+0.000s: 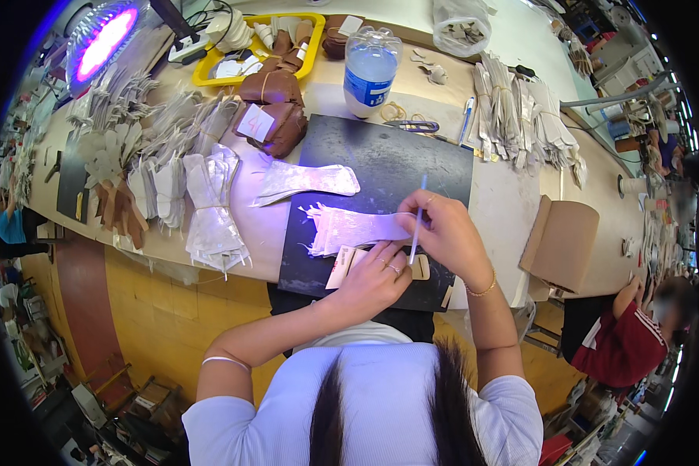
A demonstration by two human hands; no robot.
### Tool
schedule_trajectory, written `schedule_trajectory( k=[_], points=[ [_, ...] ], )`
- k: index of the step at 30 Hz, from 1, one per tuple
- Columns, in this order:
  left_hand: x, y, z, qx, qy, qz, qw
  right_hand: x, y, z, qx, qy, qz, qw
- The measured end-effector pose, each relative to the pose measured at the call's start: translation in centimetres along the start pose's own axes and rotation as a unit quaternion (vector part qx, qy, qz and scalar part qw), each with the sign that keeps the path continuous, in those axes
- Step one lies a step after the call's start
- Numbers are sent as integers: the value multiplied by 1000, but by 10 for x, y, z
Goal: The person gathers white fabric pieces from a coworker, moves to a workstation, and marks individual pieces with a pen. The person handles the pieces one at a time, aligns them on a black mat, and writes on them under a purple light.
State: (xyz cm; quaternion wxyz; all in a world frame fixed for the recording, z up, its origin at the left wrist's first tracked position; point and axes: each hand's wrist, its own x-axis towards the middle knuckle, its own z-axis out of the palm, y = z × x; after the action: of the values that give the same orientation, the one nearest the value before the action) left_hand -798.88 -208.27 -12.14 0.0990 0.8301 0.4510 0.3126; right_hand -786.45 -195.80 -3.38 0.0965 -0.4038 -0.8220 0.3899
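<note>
A black mat [388, 163] lies before me on the table. On it rests a stack of pale, strap-shaped pieces [349, 229] with ragged left ends, lit pinkish. My right hand [446, 233] pinches a slim pale pen [418, 225], held nearly upright at the stack's right end. Close below, my left hand [377, 279] lies with fingers stretched flat over a beige card piece [342, 268], partly hidden beneath it. Its fingertips touch the stack's lower edge. Farther back on the mat's left edge sits another bundle of whitish pieces [311, 182].
Banded bundles of pale pieces [210, 202] cover the table's left. Brown bundles [272, 116], a yellow tray [314, 46] and a water bottle [371, 70] stand behind the mat. A cutter knife [412, 126] lies nearby. A lit lamp [105, 43] hangs far left. Someone in red [621, 346] is at right.
</note>
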Motion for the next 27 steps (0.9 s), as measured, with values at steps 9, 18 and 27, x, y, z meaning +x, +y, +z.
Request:
schedule_trajectory(
  k=[9,18,27],
  points=[
    [-1,-13,13,350,20,76,933,56,-119,26,223,-90,-291,926],
    [-10,6,-15,-1,-48,-46,998,99,-51,65,180,-40,-65,981],
    [-14,-4,-56,-39,-9,-125,991,44,17,28,13,108,-69,992]
  ],
)
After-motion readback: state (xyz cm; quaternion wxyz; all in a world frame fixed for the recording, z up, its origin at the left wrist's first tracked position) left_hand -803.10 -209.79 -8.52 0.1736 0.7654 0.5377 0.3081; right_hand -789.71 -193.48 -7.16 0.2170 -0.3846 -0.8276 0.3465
